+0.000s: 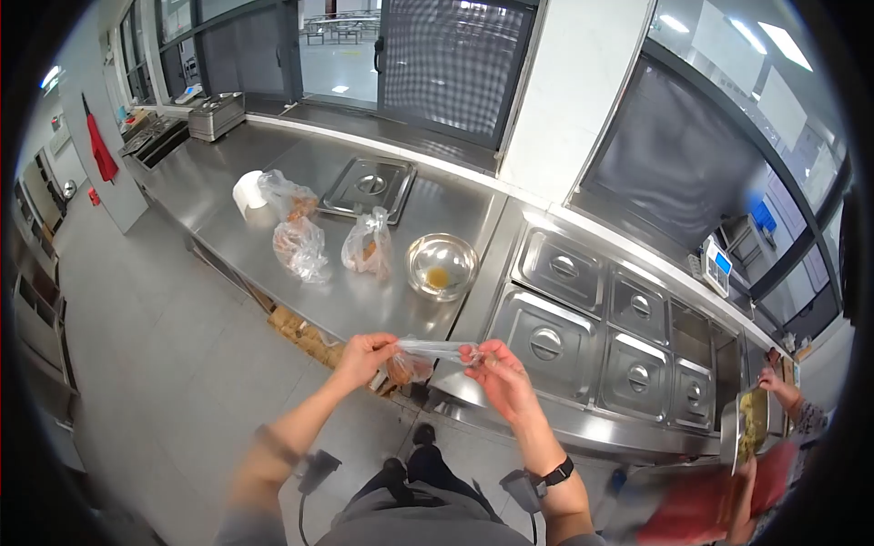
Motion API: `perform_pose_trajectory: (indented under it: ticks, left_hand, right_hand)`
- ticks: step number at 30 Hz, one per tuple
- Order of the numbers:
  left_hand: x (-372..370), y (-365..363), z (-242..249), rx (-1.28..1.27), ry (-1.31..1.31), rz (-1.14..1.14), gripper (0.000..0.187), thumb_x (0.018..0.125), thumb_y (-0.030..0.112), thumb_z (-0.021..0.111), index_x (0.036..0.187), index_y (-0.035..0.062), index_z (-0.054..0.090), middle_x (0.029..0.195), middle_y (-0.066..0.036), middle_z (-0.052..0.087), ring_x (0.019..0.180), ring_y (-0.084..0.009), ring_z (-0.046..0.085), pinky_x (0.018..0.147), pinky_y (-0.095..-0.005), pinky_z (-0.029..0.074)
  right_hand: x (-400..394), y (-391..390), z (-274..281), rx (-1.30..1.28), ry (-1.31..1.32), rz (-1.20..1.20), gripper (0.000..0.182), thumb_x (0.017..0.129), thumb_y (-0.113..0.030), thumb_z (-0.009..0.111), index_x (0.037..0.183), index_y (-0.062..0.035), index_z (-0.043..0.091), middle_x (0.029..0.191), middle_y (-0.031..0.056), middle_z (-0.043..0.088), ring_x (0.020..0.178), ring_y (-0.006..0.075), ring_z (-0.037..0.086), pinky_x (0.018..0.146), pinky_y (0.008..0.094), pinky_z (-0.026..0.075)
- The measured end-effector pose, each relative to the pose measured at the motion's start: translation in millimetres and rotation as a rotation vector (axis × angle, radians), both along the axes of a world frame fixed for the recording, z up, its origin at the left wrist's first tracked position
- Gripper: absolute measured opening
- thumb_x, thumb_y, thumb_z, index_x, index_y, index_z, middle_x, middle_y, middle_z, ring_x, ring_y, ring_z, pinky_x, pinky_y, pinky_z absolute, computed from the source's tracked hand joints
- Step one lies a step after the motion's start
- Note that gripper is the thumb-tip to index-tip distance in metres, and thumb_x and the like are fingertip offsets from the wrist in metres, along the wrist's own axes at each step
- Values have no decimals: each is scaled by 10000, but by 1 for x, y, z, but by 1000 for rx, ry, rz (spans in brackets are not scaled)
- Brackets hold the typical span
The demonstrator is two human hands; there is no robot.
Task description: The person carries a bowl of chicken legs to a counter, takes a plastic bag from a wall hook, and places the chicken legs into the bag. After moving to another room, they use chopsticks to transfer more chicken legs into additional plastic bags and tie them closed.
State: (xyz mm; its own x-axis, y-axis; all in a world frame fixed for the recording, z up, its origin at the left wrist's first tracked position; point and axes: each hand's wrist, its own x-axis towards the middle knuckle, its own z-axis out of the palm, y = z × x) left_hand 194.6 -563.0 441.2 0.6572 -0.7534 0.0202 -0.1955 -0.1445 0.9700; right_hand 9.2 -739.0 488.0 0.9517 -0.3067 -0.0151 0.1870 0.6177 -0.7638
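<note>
Between my two hands a clear plastic bag [411,367] is stretched by its top edge, with something brown in its lower part. My left hand [369,353] pinches the left end of the top. At the right end, my right hand [500,371] has its fingers closed on the plastic. Beyond them on the steel counter stands a glass or metal bowl [442,266] with a little yellow liquid in it. Several more plastic bags with brown contents lie nearby, among them a knotted bag [368,246] and a bag [300,247] farther left.
A lidded steel pan [370,188] and a white roll or container [252,196] sit on the counter [200,191]. Lidded pans [544,344] fill the unit at right. There, another person's hands hold a pan [745,428] of yellowish food. A scale [716,264] stands by the window.
</note>
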Motion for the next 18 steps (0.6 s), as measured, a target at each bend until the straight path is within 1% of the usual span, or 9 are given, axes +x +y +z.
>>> perform_pose_trajectory:
  ticks: [2, 5, 8, 9, 11, 14, 15, 17, 18]
  left_hand:
    - [24, -19, -8, -66, 54, 8, 151, 831, 123, 563, 913, 19, 635, 702, 30, 593, 640, -49, 506, 575, -205, 424]
    - [59, -39, -23, 29, 159, 61, 153, 823, 130, 575, 913, 20, 633, 697, 28, 589, 636, -36, 502, 560, -197, 424]
    - [91, -46, -43, 167, 166, 51, 152, 821, 142, 585, 905, 27, 637, 688, 31, 585, 616, -28, 493, 538, -189, 415]
    - [104, -50, -45, 196, 236, 89, 148, 820, 139, 583, 895, 23, 638, 693, 23, 592, 612, -30, 493, 540, -190, 413]
    - [121, -49, -50, 262, 395, 177, 144, 818, 132, 579, 874, 15, 640, 703, 7, 606, 604, -35, 492, 544, -194, 409]
    - [133, -49, -49, 289, 228, 214, 144, 833, 139, 559, 876, 27, 639, 701, 17, 602, 601, -27, 488, 542, -183, 408]
    - [137, -51, -51, 220, 246, 170, 145, 840, 149, 554, 871, 35, 636, 709, 15, 603, 600, -31, 499, 529, -185, 416]
    - [138, -50, -56, 82, 279, 77, 148, 854, 170, 542, 861, 52, 632, 726, 11, 604, 598, -40, 521, 505, -187, 433]
    - [139, -52, -56, 95, 338, 52, 145, 855, 153, 534, 904, 48, 619, 749, 15, 604, 625, -35, 514, 537, -190, 431]
  right_hand:
    - [21, -15, -9, -31, 11, 11, 180, 835, -113, 502, 1013, -86, 510, 1103, 110, 538, 1012, 176, 499, 848, 298, 390]
    - [53, -39, -39, -28, 61, 92, 207, 836, -99, 501, 1042, -76, 505, 1095, 80, 538, 1016, 161, 486, 872, 291, 370]
    - [66, -60, -62, -259, 275, 85, 238, 830, -88, 512, 1068, -68, 496, 1085, 55, 538, 1018, 142, 475, 878, 275, 361]
    - [72, -66, -65, -346, 288, 51, 237, 822, -70, 521, 1058, -61, 503, 1076, 38, 542, 1012, 124, 473, 860, 257, 371]
    - [82, -76, -55, -340, 274, 55, 224, 820, -55, 519, 1044, -62, 512, 1085, 33, 536, 977, 120, 490, 842, 248, 381]
    - [99, -72, -38, -393, 218, 182, 246, 813, -25, 509, 1056, -61, 512, 1110, 33, 520, 917, 116, 513, 803, 238, 404]
    - [108, -71, -34, -429, 186, 237, 261, 810, -13, 505, 1067, -60, 509, 1120, 35, 514, 896, 116, 521, 789, 236, 412]
    - [126, -61, -28, -699, 101, 218, 310, 804, -1, 501, 1107, -64, 489, 1152, 41, 490, 868, 120, 532, 749, 238, 427]
    - [135, -54, -25, -832, 58, 205, 335, 801, 5, 500, 1127, -66, 479, 1168, 45, 479, 854, 122, 537, 730, 238, 434]
